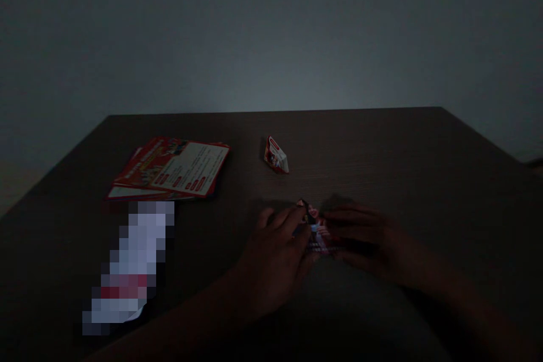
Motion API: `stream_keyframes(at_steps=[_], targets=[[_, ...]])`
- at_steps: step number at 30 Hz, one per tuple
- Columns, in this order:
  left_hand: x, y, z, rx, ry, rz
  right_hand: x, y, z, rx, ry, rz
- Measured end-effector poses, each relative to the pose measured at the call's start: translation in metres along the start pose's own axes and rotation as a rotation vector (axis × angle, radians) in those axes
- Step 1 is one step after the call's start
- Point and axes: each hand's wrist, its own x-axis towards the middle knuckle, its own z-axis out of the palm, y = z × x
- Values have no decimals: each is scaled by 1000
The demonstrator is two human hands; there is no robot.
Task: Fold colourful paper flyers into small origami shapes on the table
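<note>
Both hands are at a small folded paper [316, 232] with a printed, colourful picture, low on the table near its middle. My left hand [275, 249] covers the paper's left side, with its fingers curled over the edge and the thumb near the bottom. From the right, my right hand [365, 235] grips the other edge, its fingers along the side and the thumb below. The fingers hide much of the paper. Farther off stands another small folded paper [275, 155], red and white, tilted on the table.
A stack of red and white printed leaflets [178, 167] lies at the left of the dark wooden table [360, 153]. In front of it is a pixelated, bright, long object [136, 263], possibly a lit screen. A pale wall [322, 39] rises behind the table. The light is dim.
</note>
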Motion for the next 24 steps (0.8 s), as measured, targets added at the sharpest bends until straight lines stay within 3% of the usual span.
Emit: stream_keyframes(at_steps=[19,24], targets=[[3,-3,-2,-75,-10,24,3,-5,-5,5,17,12],[3,-2,-2,-51,4,49,2,-10,-2,-79,-17,-22]])
